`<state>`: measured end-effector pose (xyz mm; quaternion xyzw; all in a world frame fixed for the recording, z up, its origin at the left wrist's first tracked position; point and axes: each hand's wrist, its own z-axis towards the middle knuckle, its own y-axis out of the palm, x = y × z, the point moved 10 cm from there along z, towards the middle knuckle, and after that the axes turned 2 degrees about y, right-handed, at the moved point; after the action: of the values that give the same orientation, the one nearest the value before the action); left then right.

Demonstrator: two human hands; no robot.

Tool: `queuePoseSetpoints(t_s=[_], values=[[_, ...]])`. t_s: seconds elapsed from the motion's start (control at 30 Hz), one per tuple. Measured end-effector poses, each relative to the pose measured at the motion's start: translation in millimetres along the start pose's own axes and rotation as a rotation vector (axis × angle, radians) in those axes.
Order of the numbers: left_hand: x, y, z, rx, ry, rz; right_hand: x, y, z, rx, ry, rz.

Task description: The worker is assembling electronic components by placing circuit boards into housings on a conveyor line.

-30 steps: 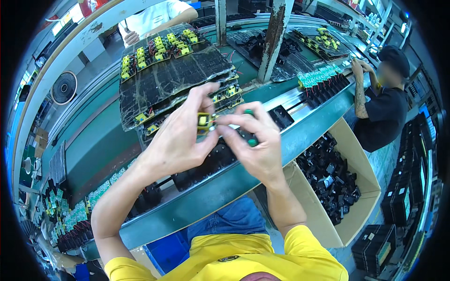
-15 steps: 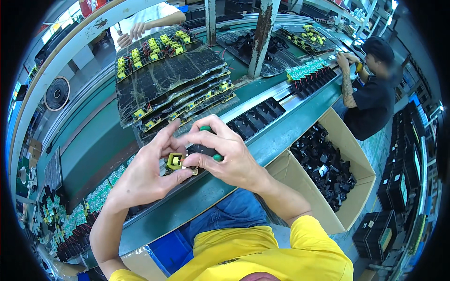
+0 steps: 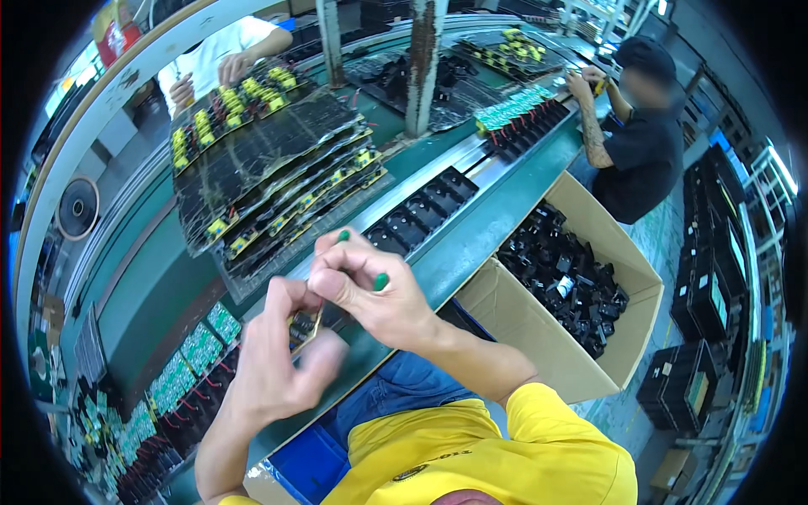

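Both my hands meet above the green workbench (image 3: 438, 261). My left hand (image 3: 273, 358) is closed around a small circuit board (image 3: 316, 321), seen nearly edge-on; its thumb is blurred by motion. My right hand (image 3: 379, 295) grips a hand tool with two green handle ends (image 3: 381, 282), which looks like small pliers or cutters; its jaws are hidden behind my fingers. My right fingertips are close to the board's upper edge, and I cannot tell whether they touch it. Just beyond my right hand lies a row of black plastic housings (image 3: 425, 210).
Stacked black sheets (image 3: 261, 160) bear boards with yellow parts. Green circuit boards (image 3: 181, 366) with red wires line the lower left. A cardboard box (image 3: 539, 337) of black parts (image 3: 564, 282) stands right of the bench. Co-workers (image 3: 640, 135) work at the right and far side.
The small board, earlier showing its yellow component, has turned nearly edge-on. My right hand has shifted left with the tool. The whole view has moved slightly.
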<state>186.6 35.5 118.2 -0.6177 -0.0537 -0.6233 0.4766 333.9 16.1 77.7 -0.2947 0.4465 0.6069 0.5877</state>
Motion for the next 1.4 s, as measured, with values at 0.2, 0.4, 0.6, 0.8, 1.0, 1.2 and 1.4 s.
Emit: queuePoseSetpoints(t_s=[0.2,0.4,0.6,0.8,1.0,1.2,1.4], values=[[5.5,-15.6,-15.2,0.206,0.176,0.12,33.4,17.9,-29.1,-0.031,0.443,0.433],[-49.4,3.6,-15.4,0.258,-0.335,-0.751,-44.7,5.0,-26.4,0.312,-0.447,-0.462],[-69.4,-45.8,-11.0,0.072,-0.291,0.005,4.9,17.7,-31.2,-0.076,-0.24,-0.717],[-111.7,-43.0,-14.5,0.02,-0.315,0.254,43.8,35.2,-41.8,-0.18,-0.229,-1.127],[-125.4,-44.1,-9.8,0.005,-0.305,0.299,55.2,41.4,-42.3,-0.172,-0.199,-1.166],[-131.9,-44.7,-10.4,-0.015,-0.348,0.355,59.0,39.1,-44.4,-0.155,-0.19,-1.125],[-138.4,-42.2,-11.6,-0.034,-0.397,0.41,60.4,38.1,-44.2,-0.163,-0.168,-1.1]])
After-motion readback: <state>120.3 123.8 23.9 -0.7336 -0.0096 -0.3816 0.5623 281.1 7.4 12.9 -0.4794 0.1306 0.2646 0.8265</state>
